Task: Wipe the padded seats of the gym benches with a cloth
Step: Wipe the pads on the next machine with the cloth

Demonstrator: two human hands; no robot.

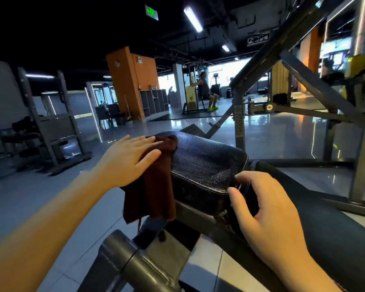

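Observation:
A black padded seat [204, 163] with a cracked leather surface sits on a grey steel frame in the middle of the view. A dark brown cloth [154, 186] drapes over the seat's left edge and hangs down its side. My left hand [129, 159] lies flat on the cloth with straight fingers, pressing it against the pad's left side. My right hand [268, 209] is at the pad's near right corner, fingers curled around the edge of the pad.
A long black backrest pad [325, 218] runs down to the right. Grey frame tubes [139, 268] cross in front of me, and slanted steel beams [299, 81] rise at right. A dumbbell rack [49, 127] stands at left. A person sits at a far machine [207, 91].

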